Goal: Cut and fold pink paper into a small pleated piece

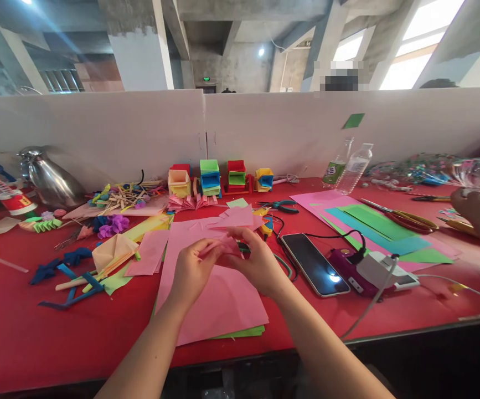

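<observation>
Between both hands is a small piece of pink paper (226, 245), partly covered by the fingers. My left hand (195, 270) pinches its left side with thumb and forefinger. On the right side, my right hand (257, 263) grips it the same way. Whether the paper is folded cannot be made out fully. Below the hands lies a stack of large pink sheets (218, 307), with green sheets (243, 332) showing under its front edge. A smaller pink sheet (152, 252) lies just left of the stack.
A phone (315, 263) and a purple power strip (347, 271) with cables lie to the right. Behind stand folded paper boxes (210, 176), pliers (283, 206) and a plastic bottle (356, 169). Scissors (401, 217) rest near coloured sheets. Another person's hand (478, 213) holds a clear bowl (478, 173).
</observation>
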`<state>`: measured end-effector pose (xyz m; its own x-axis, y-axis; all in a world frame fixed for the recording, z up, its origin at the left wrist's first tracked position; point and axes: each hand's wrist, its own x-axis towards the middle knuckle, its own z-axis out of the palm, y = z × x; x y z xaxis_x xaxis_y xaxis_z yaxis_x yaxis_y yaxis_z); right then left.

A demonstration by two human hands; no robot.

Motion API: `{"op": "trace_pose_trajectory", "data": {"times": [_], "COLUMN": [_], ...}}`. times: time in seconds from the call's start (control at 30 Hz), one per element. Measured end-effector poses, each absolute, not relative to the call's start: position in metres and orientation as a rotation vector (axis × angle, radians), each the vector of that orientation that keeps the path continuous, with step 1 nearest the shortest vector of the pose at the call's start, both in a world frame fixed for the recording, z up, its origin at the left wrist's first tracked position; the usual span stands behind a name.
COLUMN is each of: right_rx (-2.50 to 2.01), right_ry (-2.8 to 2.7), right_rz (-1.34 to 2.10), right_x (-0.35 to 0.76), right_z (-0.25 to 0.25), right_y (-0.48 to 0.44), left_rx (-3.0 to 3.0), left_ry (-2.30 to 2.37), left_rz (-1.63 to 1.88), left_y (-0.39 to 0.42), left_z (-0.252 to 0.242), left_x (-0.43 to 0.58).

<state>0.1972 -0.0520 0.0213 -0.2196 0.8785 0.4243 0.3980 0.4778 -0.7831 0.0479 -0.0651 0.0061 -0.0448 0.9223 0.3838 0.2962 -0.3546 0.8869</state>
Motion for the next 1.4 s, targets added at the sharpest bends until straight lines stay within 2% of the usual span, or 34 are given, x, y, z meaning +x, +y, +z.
{"op": "trace_pose_trajectory", "data": {"times": [0.17, 0.27, 0.53, 0.73, 0.87, 0.97, 1.4], "right_rx": [-1.071, -1.054, -1.114, -1.148, -1.123, -1.104, -1.092], "right_ry": [-1.912, -1.915, -1.854, -1.823, -1.863, -1.865, -1.784], "right_rz": [0.527, 0.541, 0.407, 0.493, 0.462, 0.476, 0.608], "right_x": [0.204, 0.206, 0.207, 0.209, 0.207, 0.206, 0.206], "right_z": [0.025, 0.028, 0.028, 0.03, 0.03, 0.027, 0.029], "right_y": [-0.048, -0.049, -0.049, -0.048, -0.049, -0.049, -0.049], "left_rx": [1.018, 0.841, 1.242, 1.356, 1.489, 1.56, 1.565], "left_ry": [0.96, 0.828, 1.131, 0.96, 1.055, 1.179, 1.176], "left_rz": [1.516, 1.507, 1.552, 1.31, 1.156, 1.202, 1.294], "left_y": [-0.055, -0.05, -0.057, -0.059, -0.06, -0.06, -0.059], "left_z": [0.003, 0.001, 0.006, 0.01, 0.01, 0.01, 0.005], "left_x": [0.042, 0.044, 0.057, 0.047, 0.041, 0.039, 0.041]}}
